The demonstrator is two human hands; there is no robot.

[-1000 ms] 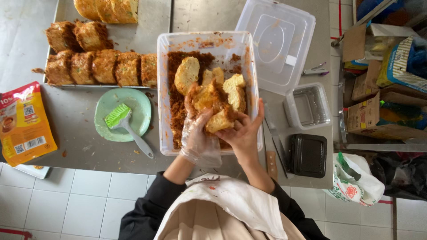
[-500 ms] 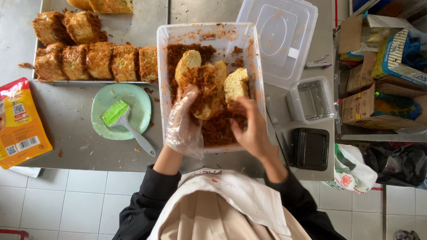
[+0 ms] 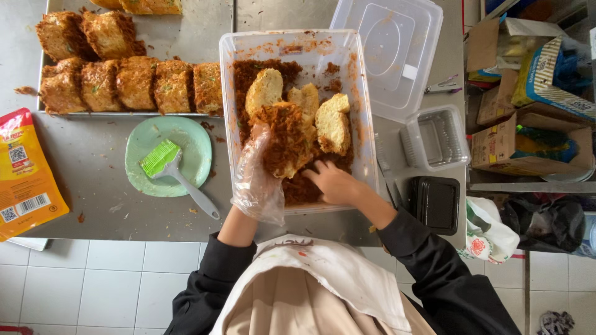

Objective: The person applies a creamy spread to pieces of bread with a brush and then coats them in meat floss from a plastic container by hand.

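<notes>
Bread piece [image 3: 287, 139], coated in reddish-brown crumbs, sits in the clear tub [image 3: 357, 93] on the steel counter [image 3: 112, 211], over a bed of loose crumbs [image 3: 248, 71]. The left hand [image 3: 256, 177], in a loose clear plastic glove, is cupped against the piece's left side, its grip closed on it. The right hand [image 3: 333, 182], bare, lies low in the tub just right of the piece, fingers curled into the crumbs near the front wall; whether its grip holds anything cannot be told. Three paler pieces stand behind in the tub: one [image 3: 264, 90] at the left, one [image 3: 305, 99] in the middle, one [image 3: 333, 124] at the right. Left of the tub a tray [image 3: 186, 31] carries rows of coated pieces [image 3: 133, 84]. Below it a green plate [image 3: 189, 155] holds a green-bristled brush [image 3: 164, 161] with a grey handle. An orange packet [image 3: 25, 174] lies at the counter's left edge. Right of the tub are a clear lid [image 3: 388, 53], a small clear box [image 3: 434, 136] and a black box [image 3: 437, 201].
</notes>
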